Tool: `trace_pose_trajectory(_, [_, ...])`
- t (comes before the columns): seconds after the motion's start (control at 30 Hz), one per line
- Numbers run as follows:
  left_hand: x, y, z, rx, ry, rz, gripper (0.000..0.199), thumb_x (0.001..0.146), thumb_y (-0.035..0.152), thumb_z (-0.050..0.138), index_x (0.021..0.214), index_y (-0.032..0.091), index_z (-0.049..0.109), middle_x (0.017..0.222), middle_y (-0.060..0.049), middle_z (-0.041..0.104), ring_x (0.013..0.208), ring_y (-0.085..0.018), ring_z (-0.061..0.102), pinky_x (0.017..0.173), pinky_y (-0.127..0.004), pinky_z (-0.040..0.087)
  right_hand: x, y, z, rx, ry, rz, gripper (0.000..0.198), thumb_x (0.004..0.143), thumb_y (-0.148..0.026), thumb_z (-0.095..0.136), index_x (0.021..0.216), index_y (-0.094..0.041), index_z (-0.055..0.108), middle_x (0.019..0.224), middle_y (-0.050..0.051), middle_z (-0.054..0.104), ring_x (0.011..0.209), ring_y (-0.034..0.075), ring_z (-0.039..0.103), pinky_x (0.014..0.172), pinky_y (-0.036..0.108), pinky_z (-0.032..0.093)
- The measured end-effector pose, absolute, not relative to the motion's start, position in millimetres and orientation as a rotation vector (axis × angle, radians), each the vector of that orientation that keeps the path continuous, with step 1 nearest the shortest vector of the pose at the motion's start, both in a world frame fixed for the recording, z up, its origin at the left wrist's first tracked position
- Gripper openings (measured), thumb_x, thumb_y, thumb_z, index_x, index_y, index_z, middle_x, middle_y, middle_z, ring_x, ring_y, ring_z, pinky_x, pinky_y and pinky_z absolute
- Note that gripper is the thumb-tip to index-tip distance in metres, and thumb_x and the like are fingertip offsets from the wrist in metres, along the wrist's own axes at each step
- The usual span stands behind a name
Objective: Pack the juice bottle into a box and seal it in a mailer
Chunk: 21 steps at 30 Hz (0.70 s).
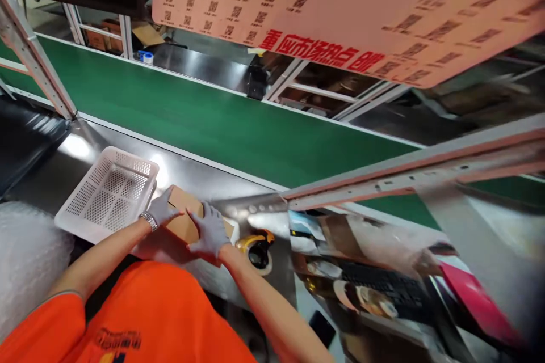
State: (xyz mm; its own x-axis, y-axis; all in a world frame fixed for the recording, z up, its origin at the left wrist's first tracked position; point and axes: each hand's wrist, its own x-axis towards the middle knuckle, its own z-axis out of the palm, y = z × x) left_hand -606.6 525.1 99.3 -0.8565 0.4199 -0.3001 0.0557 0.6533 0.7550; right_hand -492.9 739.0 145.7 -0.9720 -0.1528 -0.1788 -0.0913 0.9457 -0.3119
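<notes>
A brown cardboard box (pixel 186 216) sits between my two gloved hands over the metal bench. My left hand (pixel 163 209), in a grey glove with a watch at the wrist, grips the box's left end. On the right end, my right hand (pixel 210 230) is closed around the box, its thumb lying on the top face. Just left of the box stands a white plastic basket (pixel 70 216) with perforated walls; nothing shows inside it. A yellow and black tape dispenser (pixel 258 249) rests close to my right hand.
Beyond the bench (pixel 179 173) runs a green conveyor belt (pixel 170 108). A board with printed codes (pixel 340 17) hangs above it. Bubble wrap (pixel 32 261) bulges at the left. To the right lie a keyboard (pixel 383 282), a phone (pixel 322 327) and a slanted metal frame post (pixel 383 181).
</notes>
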Motion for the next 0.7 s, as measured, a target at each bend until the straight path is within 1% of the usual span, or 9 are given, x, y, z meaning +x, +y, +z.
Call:
trace_pose_trajectory(0.07, [-593, 540, 100, 0.458, 2.358, 1.080, 0.094, 0.084, 0.046, 0.086, 0.164, 0.017, 0.046, 0.140, -0.017, 0.070, 0.123, -0.037, 0.071, 0.105, -0.044, 0.056, -463, 747, 138, -0.075, 2.893, -0.486, 0.121, 0.050, -0.059, 0.099, 0.159, -0.029, 0.057, 0.161, 0.021, 0.040, 0.140, 0.049, 0.039, 0.117, 0.063, 0.032])
trace_pose_trajectory(0.17, [-582, 561, 102, 0.660, 2.341, 1.021, 0.088, 0.086, 0.042, 0.084, 0.163, 0.021, 0.048, 0.157, -0.015, 0.059, 0.136, -0.037, 0.063, 0.115, -0.044, 0.050, -430, 751, 123, 0.146, 2.944, -0.548, 0.095, 0.083, -0.068, 0.075, 0.160, -0.016, 0.055, 0.160, 0.026, 0.042, 0.141, 0.047, 0.040, 0.119, 0.062, 0.033])
trace_pose_trajectory(0.27, [-584, 575, 107, 0.747, 2.330, 0.911, 0.086, 0.090, 0.043, 0.081, 0.164, 0.021, 0.045, 0.159, -0.015, 0.057, 0.135, -0.036, 0.064, 0.112, -0.044, 0.051, -421, 749, 112, 0.428, 3.012, -0.521, 0.075, 0.104, -0.051, 0.048, 0.161, -0.003, 0.048, 0.160, 0.030, 0.042, 0.144, 0.044, 0.039, 0.124, 0.060, 0.028])
trace_pose_trajectory(0.33, [-585, 578, 112, 0.805, 2.372, 0.830, 0.084, 0.093, 0.046, 0.077, 0.165, 0.018, 0.044, 0.163, -0.019, 0.051, 0.139, -0.037, 0.061, 0.114, -0.045, 0.050, -424, 746, 109, 0.525, 3.024, -0.473, 0.072, 0.105, -0.046, 0.047, 0.160, 0.000, 0.047, 0.159, 0.031, 0.043, 0.146, 0.044, 0.037, 0.127, 0.062, 0.021])
trace_pose_trajectory(0.4, [-581, 575, 117, 0.976, 2.491, 0.721, 0.078, 0.095, 0.047, 0.073, 0.162, 0.015, 0.049, 0.170, -0.023, 0.039, 0.150, -0.043, 0.048, 0.123, -0.054, 0.041, -428, 745, 109, 0.542, 3.036, -0.436, 0.069, 0.105, -0.043, 0.047, 0.160, -0.001, 0.048, 0.158, 0.030, 0.045, 0.145, 0.043, 0.039, 0.128, 0.063, 0.018])
trace_pose_trajectory(0.47, [-569, 568, 120, 1.286, 2.557, 0.602, 0.071, 0.095, 0.047, 0.073, 0.156, 0.015, 0.058, 0.174, -0.025, 0.030, 0.160, -0.049, 0.030, 0.130, -0.065, 0.025, -430, 745, 110, 0.533, 3.044, -0.412, 0.065, 0.106, -0.040, 0.045, 0.160, -0.004, 0.048, 0.156, 0.026, 0.049, 0.138, 0.040, 0.044, 0.124, 0.060, 0.026])
trace_pose_trajectory(0.53, [-554, 559, 118, 1.628, 2.456, 0.497, 0.075, 0.090, 0.052, 0.079, 0.154, 0.017, 0.060, 0.174, -0.024, 0.030, 0.161, -0.052, 0.023, 0.130, -0.072, 0.018, -430, 744, 111, 0.549, 3.049, -0.394, 0.061, 0.108, -0.037, 0.042, 0.160, -0.006, 0.049, 0.153, 0.023, 0.053, 0.131, 0.037, 0.049, 0.119, 0.054, 0.036])
trace_pose_trajectory(0.6, [-539, 553, 111, 1.829, 2.339, 0.370, 0.079, 0.087, 0.050, 0.084, 0.155, 0.018, 0.059, 0.172, -0.024, 0.035, 0.159, -0.051, 0.030, 0.129, -0.071, 0.024, -430, 743, 111, 0.579, 3.051, -0.380, 0.058, 0.108, -0.033, 0.041, 0.159, -0.007, 0.050, 0.152, 0.021, 0.055, 0.128, 0.036, 0.051, 0.115, 0.051, 0.040])
trace_pose_trajectory(0.7, [-524, 553, 100, 1.885, 2.427, 0.176, 0.049, 0.100, 0.027, 0.070, 0.148, 0.019, 0.065, 0.165, -0.022, 0.047, 0.152, -0.045, 0.046, 0.124, -0.068, 0.036, -432, 741, 107, 0.616, 3.047, -0.394, 0.056, 0.107, -0.029, 0.042, 0.158, -0.007, 0.052, 0.152, 0.020, 0.057, 0.126, 0.035, 0.054, 0.113, 0.050, 0.043])
